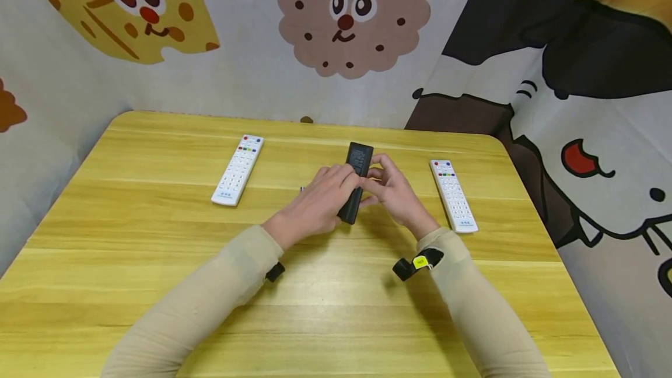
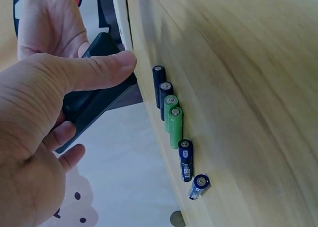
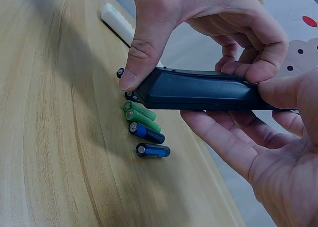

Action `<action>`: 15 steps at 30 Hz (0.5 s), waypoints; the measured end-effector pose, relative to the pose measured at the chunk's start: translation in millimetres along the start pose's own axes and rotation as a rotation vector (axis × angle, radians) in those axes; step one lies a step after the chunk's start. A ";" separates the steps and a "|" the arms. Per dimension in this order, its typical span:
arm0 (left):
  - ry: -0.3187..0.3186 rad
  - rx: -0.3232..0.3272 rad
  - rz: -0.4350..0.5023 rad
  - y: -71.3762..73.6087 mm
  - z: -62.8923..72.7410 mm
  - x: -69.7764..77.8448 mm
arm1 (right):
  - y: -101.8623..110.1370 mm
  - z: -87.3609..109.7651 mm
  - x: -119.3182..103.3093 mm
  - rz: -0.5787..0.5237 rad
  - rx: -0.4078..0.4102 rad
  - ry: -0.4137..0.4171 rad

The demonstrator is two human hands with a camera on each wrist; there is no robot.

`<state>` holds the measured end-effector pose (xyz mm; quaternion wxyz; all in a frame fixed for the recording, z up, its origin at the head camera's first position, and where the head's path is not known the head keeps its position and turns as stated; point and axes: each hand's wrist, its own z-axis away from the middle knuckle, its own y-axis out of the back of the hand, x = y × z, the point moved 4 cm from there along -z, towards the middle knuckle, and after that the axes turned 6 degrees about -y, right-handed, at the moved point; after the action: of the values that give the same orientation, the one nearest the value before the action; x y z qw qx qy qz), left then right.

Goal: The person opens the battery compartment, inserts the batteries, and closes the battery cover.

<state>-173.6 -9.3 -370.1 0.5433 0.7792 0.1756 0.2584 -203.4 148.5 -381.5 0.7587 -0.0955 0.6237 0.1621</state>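
Observation:
Both hands hold a black remote control [image 1: 359, 157] above the table, its labelled back turned toward the head camera. My left hand [image 1: 322, 200] grips it across the near half, thumb along one edge and fingers at the other. My right hand [image 1: 394, 194] pinches it from the right side; in the right wrist view its thumb lies on the top face and its fingers are underneath. Below, a row of batteries lies on the wood: dark ones, two green batteries [image 2: 175, 127] and a blue battery [image 3: 153, 150] at one end. The hands hide most of the row from the head view.
A white remote control [image 1: 238, 171] lies to the left and another white remote control [image 1: 454, 196] to the right on the wooden table [image 1: 325, 319]. A cloth printed with cartoon figures [image 1: 247, 86] hangs behind the table's back edge.

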 end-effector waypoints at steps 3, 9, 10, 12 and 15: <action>-0.010 0.010 -0.007 -0.3 0.3 -0.1 | -0.4 0.4 -0.9 0.004 0.005 -0.002; -0.026 0.040 -0.008 1.0 2.1 0.0 | 0.6 -0.3 0.3 0.008 0.025 -0.012; -0.028 0.044 -0.007 1.4 2.8 -0.1 | 0.7 -0.5 0.5 0.006 0.028 -0.013; -0.033 0.052 -0.008 1.9 4.0 -0.5 | 0.7 -0.6 0.6 0.004 0.031 -0.013; -0.030 0.057 0.009 2.8 6.3 -1.3 | 0.6 -0.2 -0.2 -0.001 0.031 -0.012</action>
<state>-171.0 -15.7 -369.5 0.5223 0.7990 0.1712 0.2440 -203.8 148.9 -381.3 0.7639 -0.0833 0.6215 0.1524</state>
